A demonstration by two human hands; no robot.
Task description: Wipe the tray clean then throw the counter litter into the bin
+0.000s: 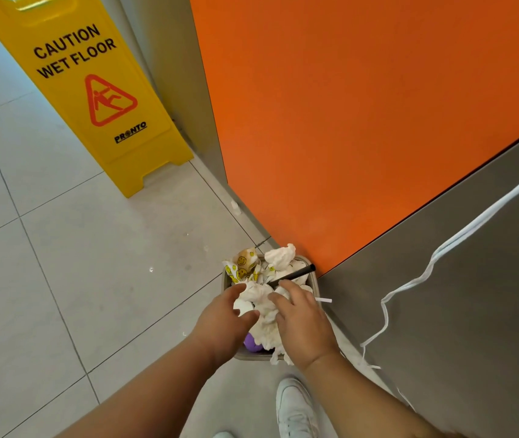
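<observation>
Crumpled white tissue litter heaped in small beige plastic bin; left hand, right hand both curled, gripping it.

I see a yellow sign with black lettering and a red triangle, an orange panel and a pale grey tiled floor. In the greyish bin are white tissues, a white wrapper patterned with yellow smiley faces, a black straw and something purple.

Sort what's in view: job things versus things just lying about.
Job: bin, crumpled tissues, smiley-print wrapper, black straw, left hand and right hand gripping the tissues.
Lying about: wet floor sign, white cord.
</observation>
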